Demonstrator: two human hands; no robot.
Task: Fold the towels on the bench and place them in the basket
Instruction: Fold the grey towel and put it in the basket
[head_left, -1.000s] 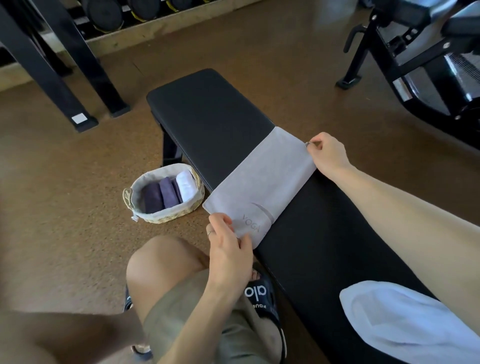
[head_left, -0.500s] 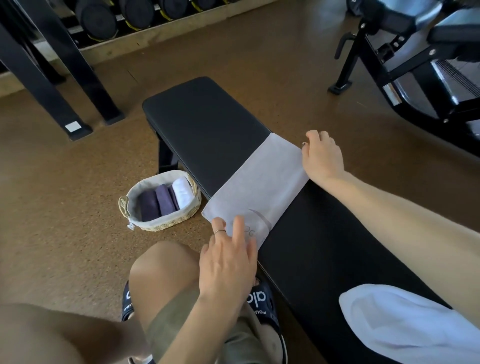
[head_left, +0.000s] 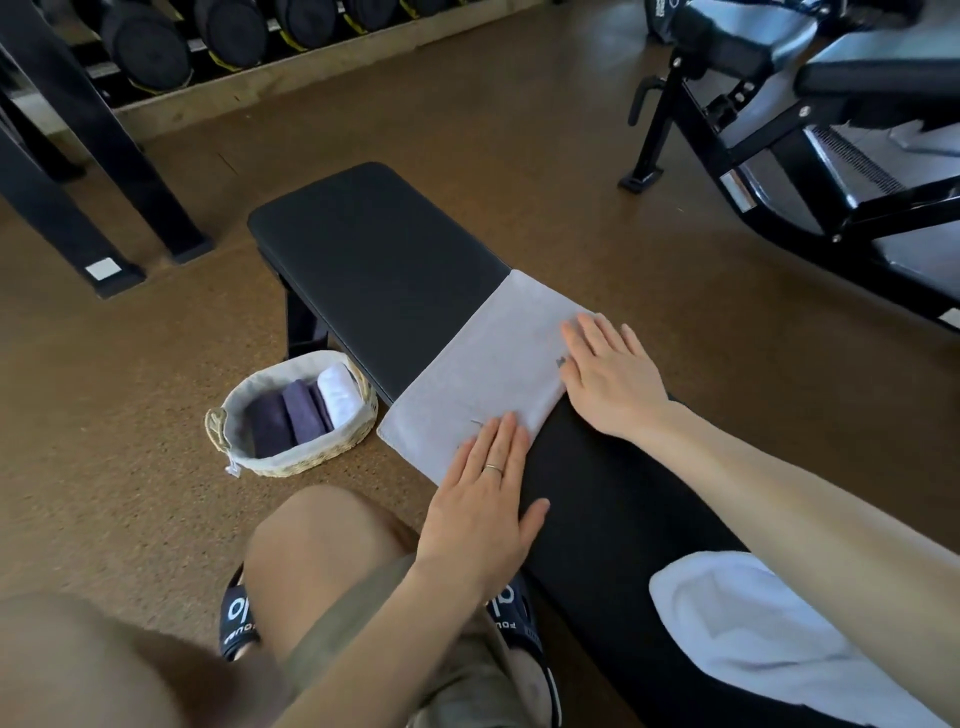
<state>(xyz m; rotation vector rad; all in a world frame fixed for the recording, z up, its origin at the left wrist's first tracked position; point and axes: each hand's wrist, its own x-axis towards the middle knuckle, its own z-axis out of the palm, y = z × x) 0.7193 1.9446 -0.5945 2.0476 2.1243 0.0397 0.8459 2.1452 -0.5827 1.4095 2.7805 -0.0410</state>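
Left hand (head_left: 480, 506) and right hand (head_left: 613, 376), fingers spread flat, gripping nothing, pressing grey towel (head_left: 480, 376) beneath palms, apparently to set the fold; basket (head_left: 291, 415) left of left hand.

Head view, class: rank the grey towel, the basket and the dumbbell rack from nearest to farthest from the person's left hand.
1. Grey towel: on the bench, under the left hand fingertips.
2. Basket: on the floor, left of the bench.
3. Dumbbell rack: far back, upper left.

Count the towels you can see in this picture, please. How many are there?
5. A grey towel lies flat on the bench, a white towel at its near end, and two purple and one white in the basket. More may be hidden there.
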